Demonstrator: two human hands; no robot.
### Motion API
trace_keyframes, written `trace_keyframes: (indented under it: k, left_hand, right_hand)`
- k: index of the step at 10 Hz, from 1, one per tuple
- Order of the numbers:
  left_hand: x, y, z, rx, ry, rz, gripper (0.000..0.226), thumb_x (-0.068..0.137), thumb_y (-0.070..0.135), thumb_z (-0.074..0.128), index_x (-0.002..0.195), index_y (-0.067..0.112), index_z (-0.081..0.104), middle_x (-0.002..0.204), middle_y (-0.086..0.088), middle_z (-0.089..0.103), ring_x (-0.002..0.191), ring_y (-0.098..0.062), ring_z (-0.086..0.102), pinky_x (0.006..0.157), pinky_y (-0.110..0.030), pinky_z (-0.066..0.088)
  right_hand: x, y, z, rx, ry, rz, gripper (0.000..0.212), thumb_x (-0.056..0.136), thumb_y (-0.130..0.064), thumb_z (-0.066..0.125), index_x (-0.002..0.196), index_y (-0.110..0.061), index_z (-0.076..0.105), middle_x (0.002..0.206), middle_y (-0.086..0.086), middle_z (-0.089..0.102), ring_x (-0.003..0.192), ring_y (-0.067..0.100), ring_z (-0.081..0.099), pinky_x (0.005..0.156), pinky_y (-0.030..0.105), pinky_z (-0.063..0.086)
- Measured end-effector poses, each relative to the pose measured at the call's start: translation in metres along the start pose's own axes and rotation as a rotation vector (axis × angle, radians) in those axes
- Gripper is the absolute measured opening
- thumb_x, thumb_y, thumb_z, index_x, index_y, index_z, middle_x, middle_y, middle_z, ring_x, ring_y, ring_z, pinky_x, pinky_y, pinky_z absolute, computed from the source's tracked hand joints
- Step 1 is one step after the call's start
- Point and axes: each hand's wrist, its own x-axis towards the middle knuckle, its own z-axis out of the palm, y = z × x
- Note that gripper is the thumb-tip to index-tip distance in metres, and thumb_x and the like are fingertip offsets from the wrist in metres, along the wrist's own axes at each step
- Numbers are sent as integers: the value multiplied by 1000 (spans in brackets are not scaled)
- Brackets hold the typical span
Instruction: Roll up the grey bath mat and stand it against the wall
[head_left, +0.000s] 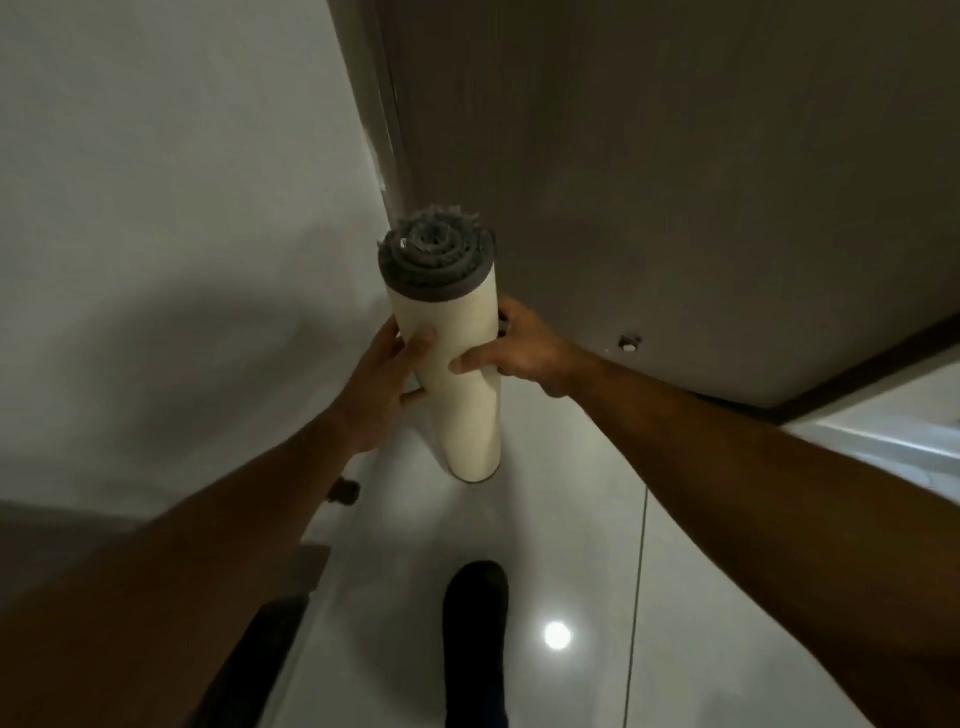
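Your tightly rolled grey bath mat with cream-coloured backing outward (457, 364) stands upright on its lower end on the glossy white tiled floor (571, 519), in the corner where the pale plaster wall (182, 208) meets the brown wooden door (675, 182). Your left hand (387, 384) and right hand (524, 348) clasp it from opposite sides, thumbs across the front. Your dark shoe (475, 623) is planted just behind.

Your rolled bath mat (457, 374) stands in a tight corner, with the pale wall (182, 208) close on its left and the brown door (675, 182) just behind it and to its right. Your left hand (387, 387) and right hand (524, 348) fill both sides. Only the glossy floor (571, 519) toward your shoe (475, 623) lies open.
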Motion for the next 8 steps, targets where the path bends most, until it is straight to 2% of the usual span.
trace_keyframes:
  k: [1, 2, 3, 4, 5, 6, 7, 8]
  left_hand:
    - [59, -13, -28, -3, 23, -8, 54, 87, 56, 63, 139, 47, 46, 137, 15, 61, 123, -13, 60, 86, -38, 60]
    - [103, -35, -57, -24, 68, -68, 62, 86, 57, 64, 142, 48, 41, 141, 15, 58, 127, -13, 57, 95, -43, 56]
    - [142, -55, -76, -45, 95, -100, 69, 83, 59, 65, 145, 47, 36, 142, 14, 56, 127, -11, 57, 100, -44, 51]
    - [177, -64, -93, -82, 182, -111, 65, 90, 58, 55, 148, 42, 32, 143, 9, 55, 124, -13, 59, 101, -45, 49]
    - [199, -60, -98, -77, 262, -140, 66, 91, 57, 52, 150, 39, 28, 144, 5, 52, 122, -14, 58, 92, -41, 54]
    - [197, -62, -87, -79, 378, -163, 49, 94, 56, 51, 137, 41, 36, 118, 16, 58, 92, 8, 67, 62, -20, 57]
    - [188, -59, -66, -51, 602, -194, 73, 91, 57, 55, 151, 25, 27, 145, -1, 47, 125, -14, 52, 94, -36, 51]
    - [174, -55, -51, 213, 858, -78, 65, 92, 36, 65, 142, 5, 37, 141, -21, 43, 118, -28, 51, 87, -32, 43]
  right_hand:
    - [70, 10, -9, -7, 21, -1, 81, 68, -9, 89, 139, -17, 50, 129, 4, 62, 115, 24, 61, 98, 48, 54]
    - [126, 20, -8, -41, -40, 3, 75, 69, -8, 87, 135, -18, 52, 129, 4, 62, 117, 26, 60, 99, 53, 52]
    - [177, 37, -7, -10, -96, 12, 63, 72, 0, 82, 125, -23, 57, 125, 5, 65, 113, 25, 62, 96, 50, 54]
    - [223, 42, 2, 51, -115, 48, 59, 77, -7, 81, 120, -32, 49, 120, -2, 63, 107, 18, 62, 87, 40, 55]
    - [246, 34, -2, 18, -107, 113, 53, 77, -18, 80, 115, -39, 50, 117, -6, 63, 108, 19, 59, 91, 43, 52]
    - [246, 35, -6, 52, -126, 149, 58, 76, -12, 83, 119, -36, 52, 119, -4, 65, 109, 18, 62, 89, 35, 57]
    - [233, 29, -3, -39, -98, 113, 101, 71, -6, 87, 152, -18, 28, 149, 8, 47, 134, 26, 47, 109, 43, 45]
    - [224, 19, -3, -218, -72, 94, 99, 72, -19, 88, 152, -15, 31, 151, 8, 45, 138, 26, 43, 112, 38, 40]
